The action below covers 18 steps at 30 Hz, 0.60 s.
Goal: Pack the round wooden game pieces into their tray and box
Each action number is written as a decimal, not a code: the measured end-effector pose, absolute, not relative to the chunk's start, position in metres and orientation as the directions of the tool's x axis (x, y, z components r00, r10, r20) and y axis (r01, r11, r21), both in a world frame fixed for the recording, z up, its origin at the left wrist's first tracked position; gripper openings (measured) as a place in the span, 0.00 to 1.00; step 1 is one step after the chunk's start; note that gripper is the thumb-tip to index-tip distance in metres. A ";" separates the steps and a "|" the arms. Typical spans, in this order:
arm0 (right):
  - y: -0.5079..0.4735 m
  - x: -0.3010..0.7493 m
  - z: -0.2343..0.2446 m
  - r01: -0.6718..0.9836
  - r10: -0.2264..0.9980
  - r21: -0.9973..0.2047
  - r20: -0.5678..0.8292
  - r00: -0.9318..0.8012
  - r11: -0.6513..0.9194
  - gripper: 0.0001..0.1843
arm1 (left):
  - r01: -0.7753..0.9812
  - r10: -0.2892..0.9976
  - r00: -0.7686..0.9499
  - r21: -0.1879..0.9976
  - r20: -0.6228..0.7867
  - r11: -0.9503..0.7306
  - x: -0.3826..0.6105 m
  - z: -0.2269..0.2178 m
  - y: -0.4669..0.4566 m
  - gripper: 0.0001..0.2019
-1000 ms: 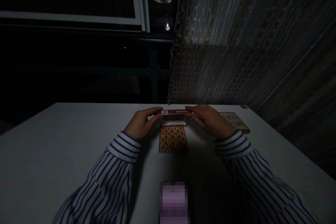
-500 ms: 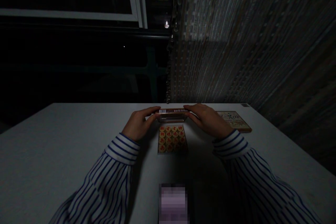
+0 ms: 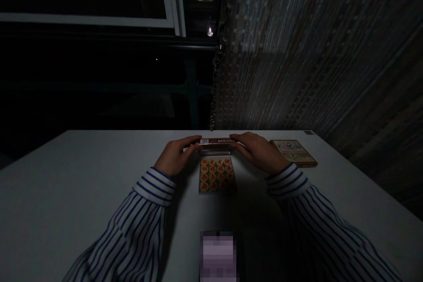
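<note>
Between both hands is a flat printed box (image 3: 216,141), its narrow side with a barcode facing me; a clear plastic edge shows at its near underside. My left hand (image 3: 176,155) pinches the box's left end, thumb below and fingers on top. At the right end, my right hand (image 3: 259,152) grips it the same way. Just nearer to me lies a clear tray of xiangqi pieces (image 3: 217,174), round and pale with red characters, set in rows. Neither hand touches that tray. The inside of the box is hidden.
A flat box with an illustrated lid (image 3: 294,153) lies on the white table (image 3: 82,185) beyond my right hand. A pixelated phone-like object (image 3: 218,257) is at the near edge. A bead curtain (image 3: 280,53) hangs behind the table; a dark window stands at the left.
My right hand has shifted very slightly left and down, uncovering more of the illustrated box. Both hands keep hold of the printed box, which has barely moved.
</note>
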State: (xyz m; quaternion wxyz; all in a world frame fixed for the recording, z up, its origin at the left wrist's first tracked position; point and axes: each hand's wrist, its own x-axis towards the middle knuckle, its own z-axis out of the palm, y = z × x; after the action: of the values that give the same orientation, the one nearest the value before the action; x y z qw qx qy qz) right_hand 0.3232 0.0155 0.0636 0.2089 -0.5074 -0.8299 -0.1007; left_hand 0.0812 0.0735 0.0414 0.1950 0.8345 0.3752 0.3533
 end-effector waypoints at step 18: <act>0.015 0.324 0.062 0.894 0.832 -0.049 0.392 -0.392 0.445 0.18 | 0.508 0.771 0.493 0.586 0.403 -0.632 0.080 0.040 0.075 0.20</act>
State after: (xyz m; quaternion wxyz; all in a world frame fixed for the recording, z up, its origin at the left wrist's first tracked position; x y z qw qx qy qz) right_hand 0.3241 0.0154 0.0617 0.1829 -0.5201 -0.8300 -0.0851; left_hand 0.0798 0.0751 0.0398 0.1990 0.8408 0.3803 0.3299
